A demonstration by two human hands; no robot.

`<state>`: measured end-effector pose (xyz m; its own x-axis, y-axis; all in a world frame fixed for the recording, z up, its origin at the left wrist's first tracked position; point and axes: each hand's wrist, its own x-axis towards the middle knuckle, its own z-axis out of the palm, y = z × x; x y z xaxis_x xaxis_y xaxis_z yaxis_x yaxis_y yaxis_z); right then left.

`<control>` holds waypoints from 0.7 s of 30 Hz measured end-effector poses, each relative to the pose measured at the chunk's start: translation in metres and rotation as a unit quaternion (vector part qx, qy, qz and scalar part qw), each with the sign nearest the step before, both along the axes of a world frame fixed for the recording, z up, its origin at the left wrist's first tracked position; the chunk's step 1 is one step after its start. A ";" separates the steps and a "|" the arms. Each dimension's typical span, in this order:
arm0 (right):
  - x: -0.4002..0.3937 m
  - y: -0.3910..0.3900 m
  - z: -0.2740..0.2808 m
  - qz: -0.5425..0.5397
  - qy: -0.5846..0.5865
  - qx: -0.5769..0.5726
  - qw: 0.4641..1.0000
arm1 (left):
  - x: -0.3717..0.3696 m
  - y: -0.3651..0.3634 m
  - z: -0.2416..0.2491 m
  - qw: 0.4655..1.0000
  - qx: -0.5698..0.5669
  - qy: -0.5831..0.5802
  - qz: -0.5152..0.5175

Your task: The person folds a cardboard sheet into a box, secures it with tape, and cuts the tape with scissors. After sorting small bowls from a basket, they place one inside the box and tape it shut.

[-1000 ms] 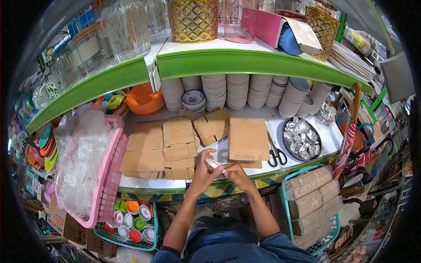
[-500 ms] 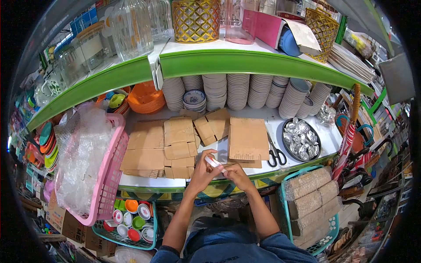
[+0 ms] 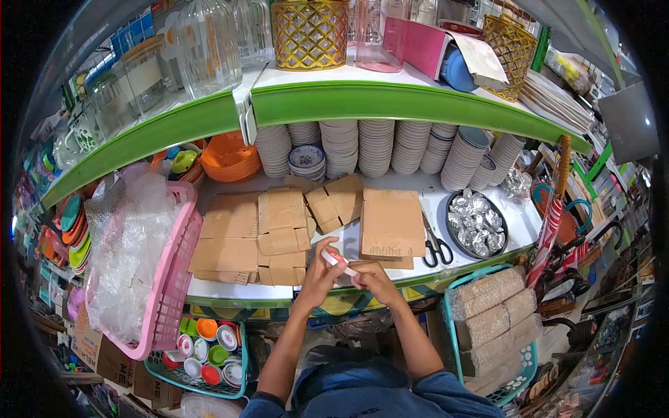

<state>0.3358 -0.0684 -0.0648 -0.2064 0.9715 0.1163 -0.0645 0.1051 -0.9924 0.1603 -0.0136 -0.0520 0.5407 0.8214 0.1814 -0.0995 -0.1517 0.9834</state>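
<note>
My left hand [image 3: 318,277] is closed around a small white-and-red ring, which looks like a roll of tape [image 3: 334,258]. The fingers of my right hand [image 3: 376,281] pinch at the roll's lower right edge, where a short pale piece shows. Both hands are above the front edge of the white shelf [image 3: 240,290]. Just beyond them lie flattened cardboard pieces [image 3: 226,237] on the left and a cardboard stack [image 3: 391,219] on the right. Black-handled scissors [image 3: 437,252] rest beside that stack.
A black round pan [image 3: 506,240] holds foil-wrapped pieces. Stacked bowls [image 3: 377,146] line the back under a green-edged upper shelf [image 3: 418,103]. A pink basket [image 3: 171,279] with bubble wrap leans at left. Teal baskets hold colourful containers [image 3: 211,374] and wrapped bundles [image 3: 498,320].
The roll has turned in my left hand, so its red inside shows more. My right hand has shifted slightly, still pinching beside it. The surrounding things stay in place.
</note>
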 end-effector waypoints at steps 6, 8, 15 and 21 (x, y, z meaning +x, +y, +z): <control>-0.007 -0.003 0.016 -0.031 -0.045 0.089 0.995 | -0.001 0.003 -0.001 0.998 -0.051 -0.029 -0.033; -0.008 -0.003 0.011 -0.045 -0.054 0.096 0.993 | 0.001 0.001 0.000 1.000 -0.005 -0.001 -0.022; -0.007 -0.003 0.014 -0.012 0.028 0.013 0.999 | -0.003 0.006 -0.007 0.994 -0.094 -0.056 -0.024; -0.013 -0.001 0.010 -0.054 -0.027 0.097 0.993 | 0.004 -0.002 0.003 1.000 0.026 0.006 0.011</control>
